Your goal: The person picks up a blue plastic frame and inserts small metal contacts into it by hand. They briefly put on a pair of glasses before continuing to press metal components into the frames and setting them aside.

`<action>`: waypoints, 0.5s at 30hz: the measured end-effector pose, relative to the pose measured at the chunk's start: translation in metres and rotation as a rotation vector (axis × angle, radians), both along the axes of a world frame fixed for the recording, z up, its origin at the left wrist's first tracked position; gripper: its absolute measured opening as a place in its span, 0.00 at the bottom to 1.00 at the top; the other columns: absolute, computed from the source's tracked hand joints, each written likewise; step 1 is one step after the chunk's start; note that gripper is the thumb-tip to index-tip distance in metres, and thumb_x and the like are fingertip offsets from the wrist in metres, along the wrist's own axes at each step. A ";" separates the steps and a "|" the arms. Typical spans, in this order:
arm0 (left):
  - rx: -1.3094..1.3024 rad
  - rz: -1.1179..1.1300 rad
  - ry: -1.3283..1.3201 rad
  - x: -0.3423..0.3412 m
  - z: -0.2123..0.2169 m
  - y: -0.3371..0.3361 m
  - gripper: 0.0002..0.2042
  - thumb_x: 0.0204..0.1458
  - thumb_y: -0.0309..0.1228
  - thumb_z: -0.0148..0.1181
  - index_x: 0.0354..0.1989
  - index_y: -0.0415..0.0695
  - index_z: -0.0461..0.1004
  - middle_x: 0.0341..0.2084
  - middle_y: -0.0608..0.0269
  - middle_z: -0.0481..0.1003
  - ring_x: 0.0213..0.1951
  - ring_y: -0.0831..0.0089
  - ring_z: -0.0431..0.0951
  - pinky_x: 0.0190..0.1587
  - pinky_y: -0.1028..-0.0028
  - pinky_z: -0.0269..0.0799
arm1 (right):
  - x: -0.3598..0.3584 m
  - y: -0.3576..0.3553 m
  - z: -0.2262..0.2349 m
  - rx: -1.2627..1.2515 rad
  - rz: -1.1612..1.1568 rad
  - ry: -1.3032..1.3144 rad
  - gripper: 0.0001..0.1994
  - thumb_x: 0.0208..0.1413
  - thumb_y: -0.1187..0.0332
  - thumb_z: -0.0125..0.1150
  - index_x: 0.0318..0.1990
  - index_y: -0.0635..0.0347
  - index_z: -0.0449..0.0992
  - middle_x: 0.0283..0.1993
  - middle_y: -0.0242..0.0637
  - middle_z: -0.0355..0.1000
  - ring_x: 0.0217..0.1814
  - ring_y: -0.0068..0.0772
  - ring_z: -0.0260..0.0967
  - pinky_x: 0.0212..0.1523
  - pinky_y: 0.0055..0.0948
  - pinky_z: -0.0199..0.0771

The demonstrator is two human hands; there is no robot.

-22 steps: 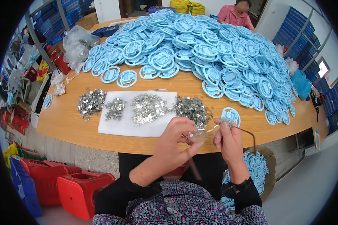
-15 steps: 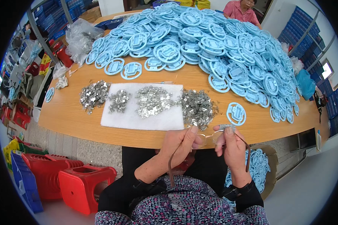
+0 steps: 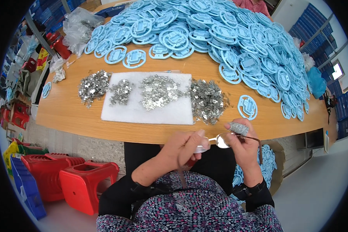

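Observation:
Over my lap, just below the table's near edge, a pair of eyeglasses (image 3: pixel 223 140) with thin rims and brown temples is held in both hands. My left hand (image 3: pixel 183 150) is closed on the left lens side, thumb on top, its temple hanging down blurred. My right hand (image 3: pixel 244 151) pinches the right lens side between thumb and fingers. A grey wrapping (image 3: pixel 239 128) covers one finger of the right hand. Beyond the hands, small silvery metal pieces (image 3: pixel 158 92) lie on a white foam sheet (image 3: pixel 149 116); another heap of them (image 3: pixel 208 101) sits at its right edge.
A large pile of light-blue round plastic parts (image 3: pixel 220 34) covers the table's far side; a single part (image 3: pixel 247 107) lies nearer. Red stools (image 3: pixel 85 187) stand on the floor at left. Beside my right arm is a carton (image 3: pixel 279 162) of blue parts. A person (image 3: pixel 255 5) sits across.
The view has shifted, so the table sits higher in the picture. The eyeglasses have tilted in my hands, their lenses now shining brightly, and my right hand's wrapped finger has lifted into clearer sight.

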State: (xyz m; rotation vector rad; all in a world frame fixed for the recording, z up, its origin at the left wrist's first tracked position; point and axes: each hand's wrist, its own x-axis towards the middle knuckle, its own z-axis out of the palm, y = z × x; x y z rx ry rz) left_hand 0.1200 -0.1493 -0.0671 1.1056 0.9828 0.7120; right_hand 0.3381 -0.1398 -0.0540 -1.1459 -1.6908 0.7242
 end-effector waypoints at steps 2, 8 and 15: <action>-0.008 -0.056 0.012 -0.010 0.001 0.000 0.27 0.68 0.49 0.38 0.34 0.38 0.76 0.20 0.67 0.73 0.24 0.79 0.75 0.27 0.79 0.70 | 0.003 -0.005 0.018 -0.015 0.025 -0.122 0.12 0.49 0.77 0.68 0.43 0.60 0.83 0.23 0.29 0.70 0.27 0.27 0.72 0.33 0.23 0.70; -0.053 -0.150 -0.067 -0.037 0.017 0.005 0.28 0.69 0.48 0.36 0.35 0.37 0.77 0.23 0.60 0.78 0.25 0.74 0.78 0.30 0.77 0.74 | 0.018 -0.002 0.055 -0.153 0.446 -0.049 0.09 0.48 0.72 0.69 0.38 0.61 0.84 0.29 0.37 0.79 0.32 0.33 0.79 0.33 0.28 0.75; 0.583 0.174 -0.081 -0.046 0.088 0.002 0.09 0.61 0.24 0.55 0.48 0.38 0.74 0.40 0.53 0.78 0.38 0.75 0.78 0.38 0.77 0.73 | 0.002 -0.007 0.103 -0.108 0.126 0.220 0.11 0.54 0.73 0.61 0.43 0.69 0.80 0.26 0.39 0.78 0.27 0.31 0.79 0.27 0.24 0.75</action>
